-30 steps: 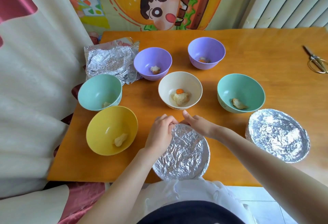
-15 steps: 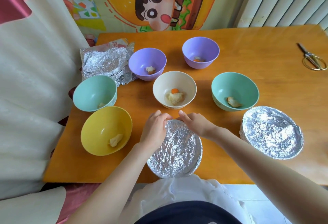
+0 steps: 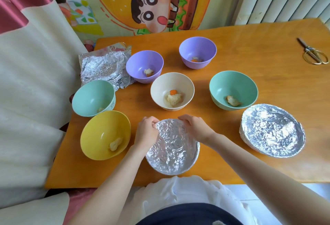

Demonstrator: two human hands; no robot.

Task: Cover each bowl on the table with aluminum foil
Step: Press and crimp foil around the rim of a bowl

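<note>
two hands pinch the foil

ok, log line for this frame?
step: sealing cover | left hand: grips far rim of near foiled bowl | right hand: grips same rim | done: right foiled bowl | uncovered: six bowls

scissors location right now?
Head view: the scissors lie at the far right of the table, alone, well right of the back purple bowl and beyond the right teal bowl.

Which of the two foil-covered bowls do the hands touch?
The middle foil-covered bowl: left hand and right hand pinch its far rim. The right foil-covered bowl stands untouched.
</note>
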